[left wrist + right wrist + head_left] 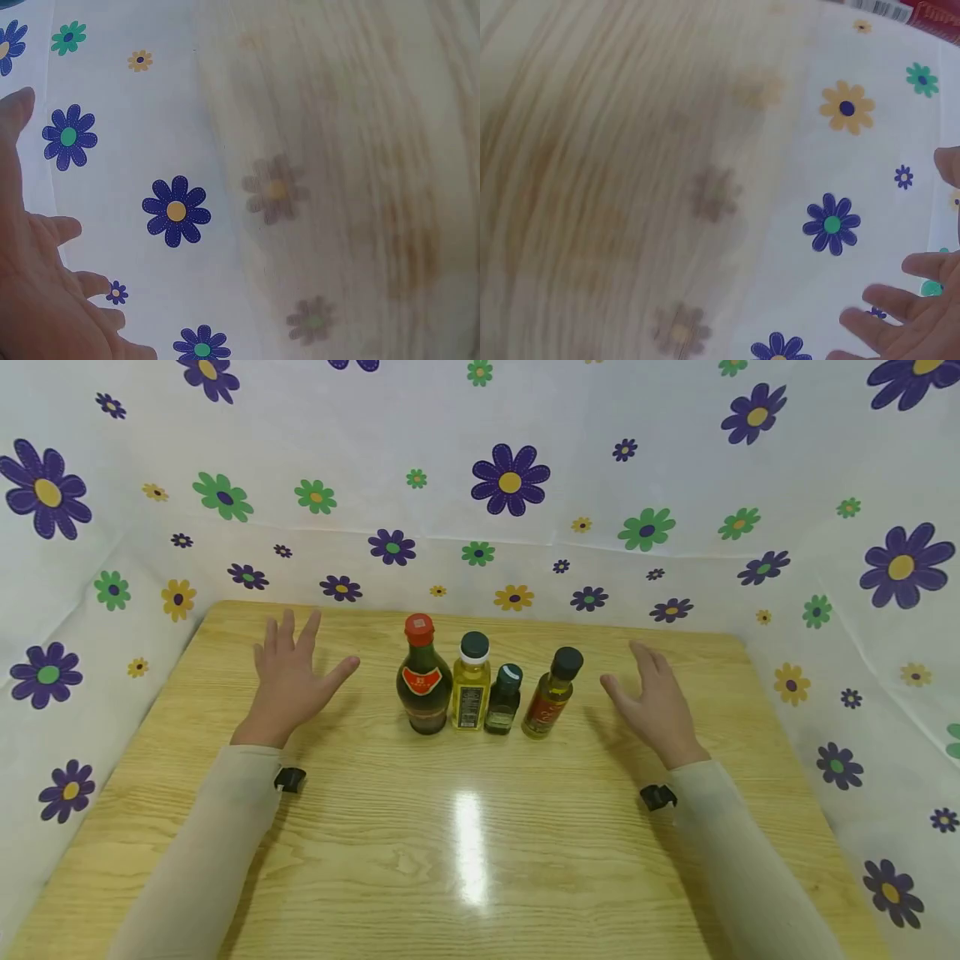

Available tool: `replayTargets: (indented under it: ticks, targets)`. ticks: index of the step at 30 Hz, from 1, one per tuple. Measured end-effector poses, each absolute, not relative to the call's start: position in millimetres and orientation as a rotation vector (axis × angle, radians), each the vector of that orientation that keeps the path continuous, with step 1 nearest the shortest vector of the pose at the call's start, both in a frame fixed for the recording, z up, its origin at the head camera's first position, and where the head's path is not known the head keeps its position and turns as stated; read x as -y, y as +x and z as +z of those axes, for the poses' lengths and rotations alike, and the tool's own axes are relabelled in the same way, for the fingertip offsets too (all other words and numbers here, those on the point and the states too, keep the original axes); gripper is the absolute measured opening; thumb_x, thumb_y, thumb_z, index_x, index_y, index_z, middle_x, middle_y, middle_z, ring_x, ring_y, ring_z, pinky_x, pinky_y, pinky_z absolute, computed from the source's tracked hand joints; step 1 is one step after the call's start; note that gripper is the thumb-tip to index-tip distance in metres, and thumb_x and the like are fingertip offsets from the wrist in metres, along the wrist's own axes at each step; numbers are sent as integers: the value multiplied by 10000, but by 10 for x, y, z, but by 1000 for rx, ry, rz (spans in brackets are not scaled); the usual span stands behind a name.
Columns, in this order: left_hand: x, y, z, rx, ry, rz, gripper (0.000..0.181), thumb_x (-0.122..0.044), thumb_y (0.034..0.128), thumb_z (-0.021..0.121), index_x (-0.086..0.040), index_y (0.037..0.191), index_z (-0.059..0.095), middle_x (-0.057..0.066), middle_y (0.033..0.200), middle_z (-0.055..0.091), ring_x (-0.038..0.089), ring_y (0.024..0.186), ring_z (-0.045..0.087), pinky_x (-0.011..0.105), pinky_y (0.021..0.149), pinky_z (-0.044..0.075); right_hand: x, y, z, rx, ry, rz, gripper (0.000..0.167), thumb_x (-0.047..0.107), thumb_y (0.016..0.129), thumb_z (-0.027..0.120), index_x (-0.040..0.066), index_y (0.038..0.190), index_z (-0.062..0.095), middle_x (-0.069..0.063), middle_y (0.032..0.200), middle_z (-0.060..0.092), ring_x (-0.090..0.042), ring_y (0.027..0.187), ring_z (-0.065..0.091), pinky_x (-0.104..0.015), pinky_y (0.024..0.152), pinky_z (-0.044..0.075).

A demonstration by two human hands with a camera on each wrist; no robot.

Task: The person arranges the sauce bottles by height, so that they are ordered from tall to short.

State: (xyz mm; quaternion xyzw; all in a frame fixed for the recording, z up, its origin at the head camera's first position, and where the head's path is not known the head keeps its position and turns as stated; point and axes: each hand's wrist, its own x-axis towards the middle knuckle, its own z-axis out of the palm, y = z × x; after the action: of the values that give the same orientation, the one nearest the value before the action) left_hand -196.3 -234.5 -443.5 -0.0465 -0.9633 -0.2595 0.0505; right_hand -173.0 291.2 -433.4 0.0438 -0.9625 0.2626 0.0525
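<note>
Four bottles (471, 693) stand upright in a row on the bench (360, 852), probably grouped centrally for easy reach from either side. The left hand (290, 687) and right hand (656, 706) — each grip wide and holding nothing — flank the row, touching no bottle.

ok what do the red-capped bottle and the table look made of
Red-capped bottle: probably glass, from its smooth, dark green sheen, though plastic is possible. Its cap: likely plastic, opaque red. Table: wood or wood-look laminate, judging by grain; bright reflection suggests gloss.
</note>
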Motion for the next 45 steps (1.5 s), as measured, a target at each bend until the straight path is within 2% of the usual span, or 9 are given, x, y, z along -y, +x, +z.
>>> replayTargets:
  ticks: [4,8,12,16,19,26,37,45]
  targets:
    - [2335,-1949,-4444,2883,-166,-925,976,-692,958,552,-202,1678,110,173,1723,-88,416,1566,-151,767,1172,15,-2876,-1713,-4308,2898,191,904,770,522,1044,537,77,1623,293,-238,1618,348,-486,1448,358,-686,1146,305]
    - [2311,-1936,-4432,2830,-203,-1099,934,-626,967,601,-252,1677,123,90,1735,-72,370,1582,-104,795,1144,117,-2822,-1692,-4274,2860,270,1038,671,399,1055,581,55,1588,360,-221,1566,433,-438,1419,420,-627,1156,335]
    - [2274,-1916,-4372,2790,-256,-1210,894,-570,981,618,-251,1674,151,77,1738,-7,378,1586,-9,789,1147,137,-2752,-1668,-4239,2824,354,1230,618,293,1052,619,64,1574,379,-218,1541,465,-412,1405,456,-584,1160,369]
    - [2233,-1890,-4286,2735,-324,-1316,850,-483,996,643,-238,1667,183,96,1726,99,372,1577,97,726,1194,133,-2687,-1634,-4210,2751,444,1399,600,197,1040,642,78,1570,386,-208,1521,489,-394,1390,485,-573,1148,394]
    - [2189,-1866,-4225,2685,-375,-1423,819,-426,998,665,-233,1658,221,83,1703,190,341,1560,176,657,1223,174,-2650,-1603,-4184,2683,497,1471,572,145,1036,640,73,1554,409,-197,1499,517,-382,1377,505,-556,1148,399]
    - [2085,-1809,-4167,2613,-478,-1582,748,-294,997,698,-135,1619,317,92,1645,319,320,1520,279,582,1216,278,-2542,-1528,-4096,2631,520,1541,559,156,1024,661,74,1533,444,-125,1508,522,-317,1447,430,-533,1216,298]
    - [1886,-1729,-4100,2540,-567,-1706,700,-191,992,716,-127,1590,359,129,1571,441,322,1459,400,572,1185,343,-2338,-1481,-4116,2566,561,1711,508,96,1003,687,83,1475,501,-105,1421,576,-281,1334,543,-528,1149,413]
    - [1750,-1731,-4178,2523,-648,-1813,745,-130,962,747,-118,1593,351,136,1577,429,338,1459,398,568,1180,355,-2235,-1475,-4126,2459,515,1757,433,43,990,688,24,1403,561,-67,1325,617,-119,1243,588,-457,1127,452]
